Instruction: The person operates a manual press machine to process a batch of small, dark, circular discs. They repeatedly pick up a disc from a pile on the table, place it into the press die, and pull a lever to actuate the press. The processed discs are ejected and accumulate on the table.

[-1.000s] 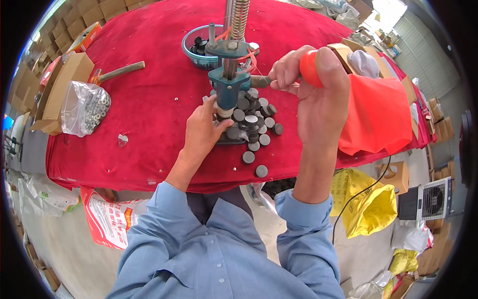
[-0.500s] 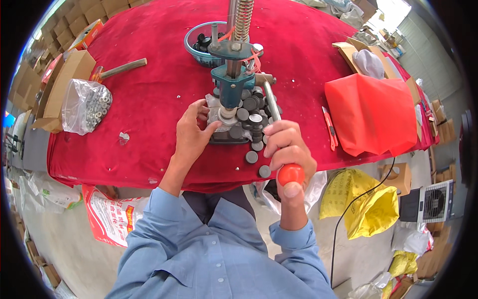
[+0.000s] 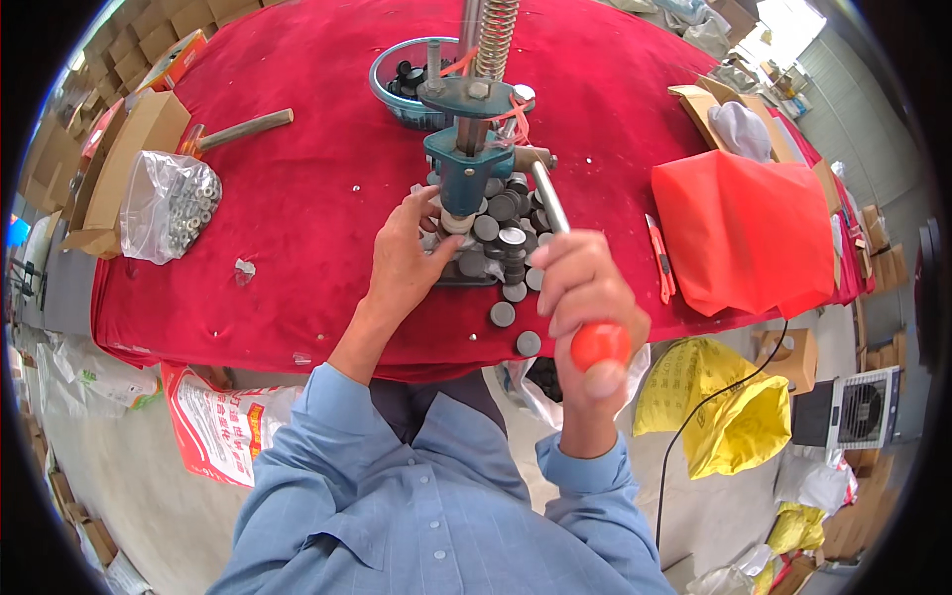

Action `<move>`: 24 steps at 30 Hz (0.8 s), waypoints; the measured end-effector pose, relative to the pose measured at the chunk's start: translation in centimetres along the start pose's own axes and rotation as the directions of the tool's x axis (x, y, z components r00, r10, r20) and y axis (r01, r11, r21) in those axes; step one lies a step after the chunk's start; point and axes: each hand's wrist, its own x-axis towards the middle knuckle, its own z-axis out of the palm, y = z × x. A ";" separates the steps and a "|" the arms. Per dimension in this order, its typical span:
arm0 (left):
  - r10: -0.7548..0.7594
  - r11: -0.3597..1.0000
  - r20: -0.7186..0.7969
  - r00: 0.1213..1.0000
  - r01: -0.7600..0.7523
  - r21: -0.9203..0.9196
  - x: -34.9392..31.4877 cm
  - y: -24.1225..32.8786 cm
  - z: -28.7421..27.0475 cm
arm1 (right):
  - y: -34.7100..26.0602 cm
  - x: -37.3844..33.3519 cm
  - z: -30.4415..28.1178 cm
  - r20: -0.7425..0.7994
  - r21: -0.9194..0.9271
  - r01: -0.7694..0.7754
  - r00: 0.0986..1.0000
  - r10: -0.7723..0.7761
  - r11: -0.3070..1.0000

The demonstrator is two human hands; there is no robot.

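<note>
A dark green hand press [image 3: 468, 171] stands on the table before me, its ram down on a white round piece [image 3: 456, 224]. My left hand [image 3: 405, 260] is at the press's left side, thumb and fingers apart in a curve beside that piece; whether they touch it I cannot tell. My right hand [image 3: 587, 283] is closed around the press lever [image 3: 549, 196], near its red ball knob [image 3: 601, 343]. Several round grey and black caps [image 3: 502, 206] lie heaped to the right of the ram, a few loose ones nearer the table edge.
A blue basin [image 3: 385, 97] with black parts stands behind the press. Leftward lie a hammer [image 3: 248, 129] and a clear bag of metal nuts [image 3: 164, 213] beside a cardboard box [image 3: 149, 129]. On the right are a utility knife [image 3: 660, 260] and a red fabric bag [image 3: 744, 238].
My right hand and the lever's knob have moved slightly right and nearer to me. My left hand has shifted a little right and closer to the white piece under the ram.
</note>
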 end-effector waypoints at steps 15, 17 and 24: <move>-0.042 0.998 0.033 0.999 0.040 0.055 -4.1 1.8 -1.8 | 0.8 -2.7 -0.6 0.058 -0.105 0.059 0.997 -0.053 0.993; -0.015 0.999 0.076 0.997 0.012 0.050 -5.1 2.8 -1.4 | 0.9 -3.5 0.2 -0.068 -0.070 0.033 0.997 -0.037 0.997; 0.130 0.976 0.137 0.982 -0.151 0.157 -6.8 2.9 -0.6 | -0.9 2.0 -1.5 0.112 -0.068 0.000 0.994 0.008 0.998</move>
